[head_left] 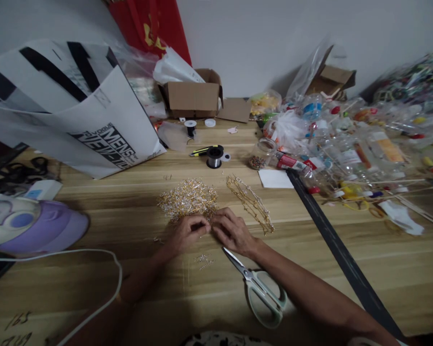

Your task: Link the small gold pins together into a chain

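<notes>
My left hand [189, 232] and my right hand [234, 231] meet at the near edge of a heap of gold and clear beads [187, 198] on the wooden table. Both hands have their fingertips pinched together, almost touching each other. Whatever lies between the fingers is too small to make out. Beaded gold chains [250, 203] lie stretched out beyond my right hand. A short piece of silvery chain [204, 261] rests on the wood just below my hands. Scissors with pale green handles [260, 290] lie beside my right forearm, their tip close to the right wrist.
A wire spool [214, 157] and a yellow-black cutter [199, 151] lie behind the heap. Plastic bottles [350, 149] crowd the right, past a dark strip [341, 252]. A white paper bag [104, 129] and purple cap [63, 226] stand left; a white cable [119, 274] crosses near my left forearm.
</notes>
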A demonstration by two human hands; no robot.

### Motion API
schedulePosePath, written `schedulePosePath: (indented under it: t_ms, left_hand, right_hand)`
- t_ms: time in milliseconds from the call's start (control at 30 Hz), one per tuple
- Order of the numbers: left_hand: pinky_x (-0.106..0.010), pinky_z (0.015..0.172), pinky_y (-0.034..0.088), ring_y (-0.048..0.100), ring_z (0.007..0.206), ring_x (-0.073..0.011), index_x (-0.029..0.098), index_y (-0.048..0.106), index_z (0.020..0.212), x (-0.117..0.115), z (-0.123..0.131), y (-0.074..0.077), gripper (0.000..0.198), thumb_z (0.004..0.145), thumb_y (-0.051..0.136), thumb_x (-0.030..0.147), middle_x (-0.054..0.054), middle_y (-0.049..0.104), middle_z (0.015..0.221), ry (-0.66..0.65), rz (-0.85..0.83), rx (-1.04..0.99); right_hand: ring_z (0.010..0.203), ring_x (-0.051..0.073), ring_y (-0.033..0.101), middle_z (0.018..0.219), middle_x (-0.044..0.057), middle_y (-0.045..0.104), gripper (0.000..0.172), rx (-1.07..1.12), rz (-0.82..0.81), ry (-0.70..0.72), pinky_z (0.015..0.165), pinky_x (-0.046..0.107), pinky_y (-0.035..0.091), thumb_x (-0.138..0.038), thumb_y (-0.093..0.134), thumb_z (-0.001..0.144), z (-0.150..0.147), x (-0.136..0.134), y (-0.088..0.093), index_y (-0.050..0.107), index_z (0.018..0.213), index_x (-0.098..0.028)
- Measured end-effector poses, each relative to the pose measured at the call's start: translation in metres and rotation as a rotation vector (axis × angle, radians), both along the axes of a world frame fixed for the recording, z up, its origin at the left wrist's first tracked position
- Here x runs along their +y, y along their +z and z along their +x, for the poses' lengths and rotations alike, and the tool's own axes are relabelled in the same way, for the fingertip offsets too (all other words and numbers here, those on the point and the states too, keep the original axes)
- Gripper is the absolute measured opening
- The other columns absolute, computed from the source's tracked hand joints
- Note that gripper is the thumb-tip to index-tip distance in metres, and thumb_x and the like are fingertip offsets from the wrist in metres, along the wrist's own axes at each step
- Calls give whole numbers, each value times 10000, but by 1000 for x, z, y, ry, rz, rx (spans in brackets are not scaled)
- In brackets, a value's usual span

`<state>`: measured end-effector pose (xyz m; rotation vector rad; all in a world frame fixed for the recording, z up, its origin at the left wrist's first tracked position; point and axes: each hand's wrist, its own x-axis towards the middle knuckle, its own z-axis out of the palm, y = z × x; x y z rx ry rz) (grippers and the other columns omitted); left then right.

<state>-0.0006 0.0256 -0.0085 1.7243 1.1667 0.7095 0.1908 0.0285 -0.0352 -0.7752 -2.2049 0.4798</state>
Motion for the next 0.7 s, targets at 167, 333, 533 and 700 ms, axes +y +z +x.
schedulePosePath:
  t_ms: [167, 333, 533, 700]
  left_hand:
    - [-218, 621, 402, 525, 646, -130, 141, 630, 658, 1, 0, 1, 188, 768, 557, 275, -2, 602, 645, 15, -13, -11]
    - [-221, 637, 405, 534, 655, -132, 141, 633, 653, -1, 0, 6, 208, 771, 555, 293, -4, 613, 655, 36, -44, -14]
    - [-220, 635, 409, 538, 649, -132, 137, 650, 657, -1, 0, 11, 197, 766, 572, 282, -7, 622, 651, 48, -49, -39]
    - [-221, 622, 406, 536, 634, -131, 135, 642, 637, -1, 0, 10, 206, 753, 579, 293, -6, 612, 634, 60, -59, -80]
  right_hand:
    - [896, 160, 574, 997, 86, 576, 152, -44, 3, -4, 697, 254, 483, -194, 451, 920, 0, 0, 1, 563, 1021, -185]
    - [824, 147, 579, 925, 71, 591, 139, -30, -12, -14, 685, 246, 477, -214, 447, 933, -1, 1, 2, 578, 966, -178]
    - [808, 145, 577, 912, 71, 593, 113, -1, 16, -11, 678, 244, 477, -226, 477, 924, -1, 0, 1, 577, 943, -176]
    - [810, 142, 581, 915, 71, 609, 104, 1, 70, 15, 670, 240, 473, -214, 483, 921, -1, 0, -2, 569, 964, -175]
